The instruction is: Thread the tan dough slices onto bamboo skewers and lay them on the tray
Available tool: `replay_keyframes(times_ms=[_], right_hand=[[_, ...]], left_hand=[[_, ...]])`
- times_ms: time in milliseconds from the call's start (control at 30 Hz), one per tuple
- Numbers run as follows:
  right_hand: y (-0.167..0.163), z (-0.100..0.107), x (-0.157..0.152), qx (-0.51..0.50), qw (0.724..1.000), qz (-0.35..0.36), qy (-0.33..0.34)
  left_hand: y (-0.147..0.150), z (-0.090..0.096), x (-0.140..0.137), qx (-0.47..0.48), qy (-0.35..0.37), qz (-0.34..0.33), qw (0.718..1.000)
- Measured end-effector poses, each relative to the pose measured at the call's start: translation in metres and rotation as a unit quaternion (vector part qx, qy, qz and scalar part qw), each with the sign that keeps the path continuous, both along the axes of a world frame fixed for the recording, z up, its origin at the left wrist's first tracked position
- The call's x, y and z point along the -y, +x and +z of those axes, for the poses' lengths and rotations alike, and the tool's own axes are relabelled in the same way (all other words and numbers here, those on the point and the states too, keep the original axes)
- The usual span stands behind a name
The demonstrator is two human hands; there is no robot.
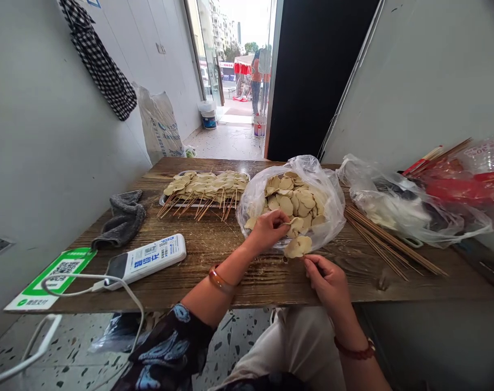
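Threading, seemingly: at the bag (333, 202), the right hand (327, 279) pinches a skewered slice (298, 247), the left hand (270, 227) another slice (296, 226); next likely needs aligning.

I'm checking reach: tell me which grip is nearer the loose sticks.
Right. The right grip is left of the loose sticks, apart from them; the left grip is farther left, by the bag.

On the tabletop (214, 266): skewers (208, 186) on tray (162, 200); rightward, slices (298, 199) in bag (333, 203); farther right, sticks (377, 231).
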State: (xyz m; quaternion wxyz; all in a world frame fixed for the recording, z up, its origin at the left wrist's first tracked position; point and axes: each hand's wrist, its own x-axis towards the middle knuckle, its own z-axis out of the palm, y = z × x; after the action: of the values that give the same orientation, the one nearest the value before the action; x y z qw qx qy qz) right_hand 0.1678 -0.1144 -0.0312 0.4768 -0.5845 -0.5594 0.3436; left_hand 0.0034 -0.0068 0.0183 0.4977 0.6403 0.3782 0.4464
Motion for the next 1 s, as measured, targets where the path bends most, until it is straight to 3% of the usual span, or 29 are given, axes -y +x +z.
replay_keyframes(times_ms=[133, 367, 533, 767, 1000], right_hand=[[0.0017, -0.001, 0.0003, -0.054, 0.998, -0.008, -0.018], [0.0035, -0.0031, -0.0001, -0.124, 0.992, -0.016, -0.026], [0.0032, -0.0015, 0.0011, -0.133, 0.991, -0.011, -0.029], [0.0006, 0.0012, 0.0003, -0.085, 0.996, 0.004, -0.024], [-0.001, 0.002, -0.0011, -0.025, 1.0, 0.008, -0.003]], left_hand=[[0.0029, 0.0013, 0.0047, 0.019, -0.033, -0.054, 0.998], [0.0056, 0.0023, 0.0091, 0.127, -0.172, -0.109, 0.971], [0.0066, -0.001, 0.0089, 0.178, -0.205, -0.113, 0.956], [0.009, -0.0029, 0.0099, 0.146, -0.187, -0.112, 0.965], [0.0016, 0.0019, 0.0066, 0.152, -0.186, -0.058, 0.969]])
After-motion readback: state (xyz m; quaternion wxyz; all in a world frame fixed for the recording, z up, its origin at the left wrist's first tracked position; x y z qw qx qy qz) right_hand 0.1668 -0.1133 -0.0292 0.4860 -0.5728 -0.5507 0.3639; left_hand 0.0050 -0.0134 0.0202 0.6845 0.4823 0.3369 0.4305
